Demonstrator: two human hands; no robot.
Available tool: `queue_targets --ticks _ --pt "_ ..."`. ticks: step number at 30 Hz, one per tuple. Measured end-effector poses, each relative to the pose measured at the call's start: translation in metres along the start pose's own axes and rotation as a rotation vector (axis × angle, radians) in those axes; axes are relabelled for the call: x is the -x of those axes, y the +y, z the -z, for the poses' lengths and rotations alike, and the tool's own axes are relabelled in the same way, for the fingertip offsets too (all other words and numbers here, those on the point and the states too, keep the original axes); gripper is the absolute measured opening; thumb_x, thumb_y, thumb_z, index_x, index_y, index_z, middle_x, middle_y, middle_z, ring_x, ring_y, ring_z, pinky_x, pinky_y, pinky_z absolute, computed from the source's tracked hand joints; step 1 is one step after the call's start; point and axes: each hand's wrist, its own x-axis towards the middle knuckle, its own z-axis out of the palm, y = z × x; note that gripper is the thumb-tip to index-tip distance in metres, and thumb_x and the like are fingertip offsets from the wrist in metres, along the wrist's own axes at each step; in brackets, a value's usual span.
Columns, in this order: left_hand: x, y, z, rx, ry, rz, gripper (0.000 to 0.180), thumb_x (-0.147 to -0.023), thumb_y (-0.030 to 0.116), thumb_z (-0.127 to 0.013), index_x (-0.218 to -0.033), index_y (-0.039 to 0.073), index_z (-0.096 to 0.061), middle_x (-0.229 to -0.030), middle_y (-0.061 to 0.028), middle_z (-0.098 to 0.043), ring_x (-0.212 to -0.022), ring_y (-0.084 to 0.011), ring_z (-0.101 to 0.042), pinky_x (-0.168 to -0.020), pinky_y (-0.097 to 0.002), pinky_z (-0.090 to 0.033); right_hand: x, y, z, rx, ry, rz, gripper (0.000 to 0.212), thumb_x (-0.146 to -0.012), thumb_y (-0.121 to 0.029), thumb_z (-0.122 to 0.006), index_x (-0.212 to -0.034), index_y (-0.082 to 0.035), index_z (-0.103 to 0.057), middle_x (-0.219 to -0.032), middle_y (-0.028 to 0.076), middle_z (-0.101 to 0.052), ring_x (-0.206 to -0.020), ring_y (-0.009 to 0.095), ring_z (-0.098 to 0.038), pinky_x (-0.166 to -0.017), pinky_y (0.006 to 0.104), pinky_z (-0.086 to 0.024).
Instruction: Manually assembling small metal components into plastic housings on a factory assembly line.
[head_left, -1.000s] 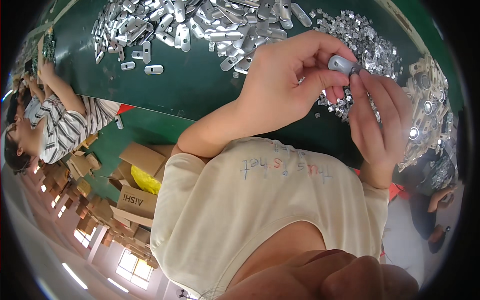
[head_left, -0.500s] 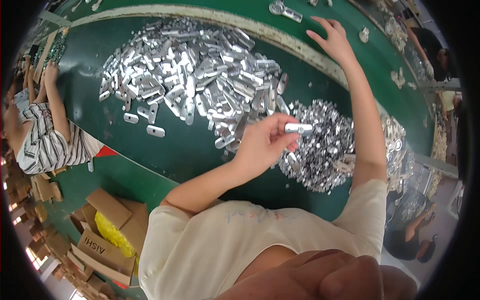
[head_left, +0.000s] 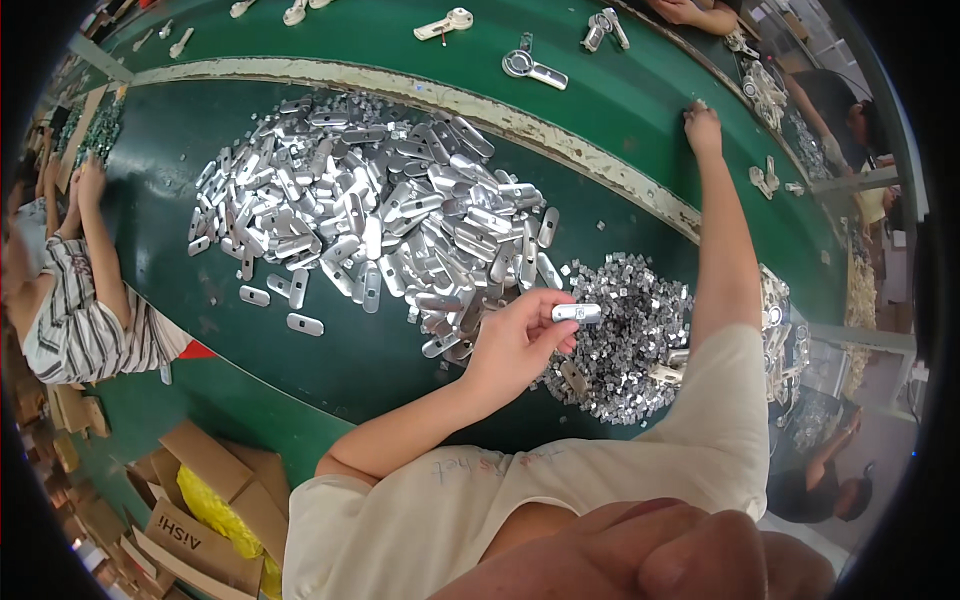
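In my left hand [head_left: 518,348], thumb and fingers pinch a small silver metal plate [head_left: 576,313] with rounded ends. It is held above a heap of tiny shiny metal pieces [head_left: 628,350]. My right hand [head_left: 703,130] is stretched out far over the green surface [head_left: 640,105] beyond the ledge. Its fingers are drawn together, with a small pale bit at their tips too small to name. To the left of my left hand lies a big pile of similar silver plates [head_left: 400,215], some with a square hole.
A worn pale ledge [head_left: 400,82] divides the dark green table from the green surface beyond. There lie a ring-ended metal part [head_left: 533,68] and a cream part [head_left: 443,24]. Cream parts [head_left: 780,305] are heaped beside my right arm. Cardboard boxes [head_left: 200,510] stand lower left. Other people work nearby.
My right hand has gone from open, fingers spread, to closed, and sits lower in the picture. The ring-ended part appears farther left. The left hand still holds its plate.
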Motion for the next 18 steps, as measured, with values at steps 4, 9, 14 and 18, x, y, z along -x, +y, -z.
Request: queue_targets --ticks 4,9,14,18 --pt "0.009 0.001 0.002 -0.033 0.043 0.012 0.026 -0.084 -0.003 -0.056 -0.109 -0.003 -0.05 -0.088 -0.0082 -0.063 -0.073 -0.0119 -0.062 -0.066 -0.0236 -0.051 0.092 -0.063 0.085 -1.686 -0.276 -0.196 0.031 -0.086 -0.017 -0.051 -0.109 0.005 -0.052 -0.102 0.017 -0.059 -0.088 0.024 -0.059 -0.073 0.0295 -0.048" --pt "0.009 0.004 0.0 -0.061 0.018 -0.028 0.028 -0.084 -0.005 -0.055 -0.112 -0.002 -0.05 -0.088 -0.0103 -0.062 -0.074 -0.0135 -0.062 -0.068 -0.0231 -0.049 0.239 -0.103 0.176 -2.241 -0.337 -0.192 0.037 -0.084 -0.009 -0.048 -0.111 0.016 -0.047 -0.108 0.026 -0.055 -0.095 0.031 -0.055 -0.086 0.0346 -0.045" --pt "0.014 0.017 -0.009 -0.046 0.039 -0.115 0.023 -0.084 -0.003 -0.056 -0.106 -0.006 -0.052 -0.087 -0.011 -0.064 -0.073 -0.0139 -0.063 -0.066 -0.0227 -0.051 0.327 -0.132 0.224 -2.388 -0.737 -0.018 0.037 -0.095 -0.018 -0.037 -0.124 0.005 -0.036 -0.106 0.023 -0.054 -0.069 0.016 -0.053 -0.058 0.0211 -0.046" --pt "0.017 0.029 -0.02 -0.132 0.016 -0.107 0.024 -0.083 -0.005 -0.057 -0.106 -0.006 -0.052 -0.088 -0.0129 -0.063 -0.074 -0.0159 -0.064 -0.066 -0.0245 -0.054 0.363 -0.136 0.225 -2.119 -0.415 0.009 0.034 -0.094 -0.024 -0.043 -0.117 0.001 -0.04 -0.105 0.018 -0.054 -0.062 0.01 -0.047 -0.051 0.0196 -0.037"
